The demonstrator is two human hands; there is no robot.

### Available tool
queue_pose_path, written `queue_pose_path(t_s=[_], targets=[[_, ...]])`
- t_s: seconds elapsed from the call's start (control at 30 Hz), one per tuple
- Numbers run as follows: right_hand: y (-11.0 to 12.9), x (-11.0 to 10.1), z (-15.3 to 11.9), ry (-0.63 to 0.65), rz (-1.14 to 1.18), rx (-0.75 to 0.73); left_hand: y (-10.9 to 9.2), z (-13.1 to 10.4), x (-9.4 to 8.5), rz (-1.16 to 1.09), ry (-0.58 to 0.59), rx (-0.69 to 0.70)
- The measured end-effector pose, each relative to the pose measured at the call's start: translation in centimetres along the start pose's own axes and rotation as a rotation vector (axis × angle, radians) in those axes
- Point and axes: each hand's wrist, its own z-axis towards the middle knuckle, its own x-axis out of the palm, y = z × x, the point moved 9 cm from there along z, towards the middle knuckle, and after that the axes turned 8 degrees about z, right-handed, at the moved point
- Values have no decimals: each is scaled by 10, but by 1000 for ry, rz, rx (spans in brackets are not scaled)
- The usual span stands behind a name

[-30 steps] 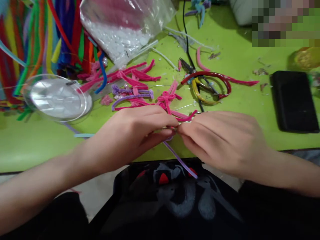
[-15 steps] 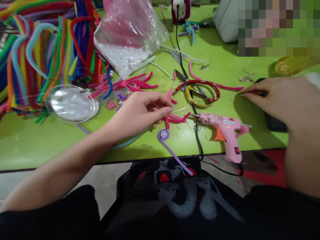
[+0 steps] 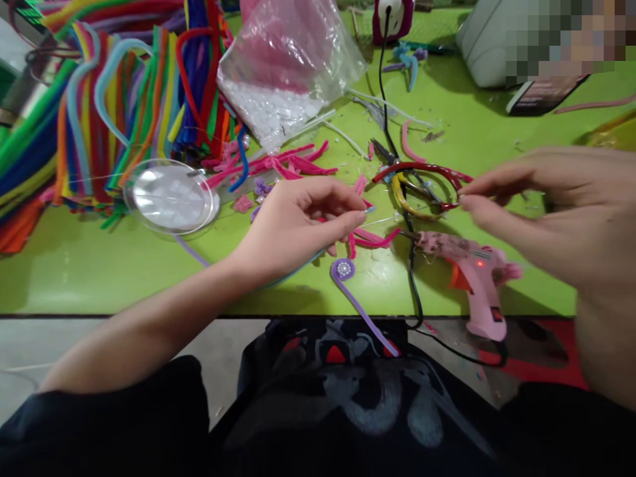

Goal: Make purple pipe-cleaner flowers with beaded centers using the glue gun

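My left hand [image 3: 308, 222] is closed in a pinch over the table, and a thin clear thread [image 3: 380, 221] runs out to the right from its fingertips. My right hand [image 3: 536, 212] is also pinched, by the handles of the red and yellow pliers [image 3: 415, 189]; what its fingertips hold is too small to name. A purple pipe-cleaner spiral with a beaded centre [image 3: 344, 269] lies near the table edge, its tail hanging over. The pink glue gun [image 3: 462, 255] rests below my right hand, its light lit. Pink pipe-cleaner pieces [image 3: 380, 237] lie between my hands.
Bundles of coloured pipe cleaners [image 3: 144, 112] fill the left, with a clear spool [image 3: 171, 202] before them. A plastic bag of white beads [image 3: 278, 99] stands behind. A black cable [image 3: 412, 285] crosses the table. A phone [image 3: 544, 96] is at the back right.
My right hand has moved left, towards the plier handles and my left hand. The whole view has shifted, so the table items appear further right. My left hand keeps its pinch.
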Motion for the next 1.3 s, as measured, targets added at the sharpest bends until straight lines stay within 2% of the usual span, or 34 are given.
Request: queue_pose_path(t_s=[0.07, 0.13, 0.27, 0.37, 0.73, 0.9, 1.1, 1.3], targets=[[35, 17, 11, 46, 257, -59, -6, -3, -3, -12, -37, 51], [49, 36, 18, 94, 454, -30, -12, -6, -6, -26, -63, 100], [44, 61, 24, 145, 854, 98, -22, -11, -8, -6, -54, 141], [42, 69, 25, 173, 979, 145, -24, -13, -10, 29, -48, 120], [43, 70, 23, 169, 969, 186, -22, -18, -17, 11, -126, 151], [44, 68, 22, 162, 886, 167, -21, -15, -13, 22, -93, 130], [42, 65, 21, 142, 815, 140, -25, -12, -10, -34, -41, 209], [47, 60, 21, 146, 753, 56, -21, -13, -8, -45, -39, 126]])
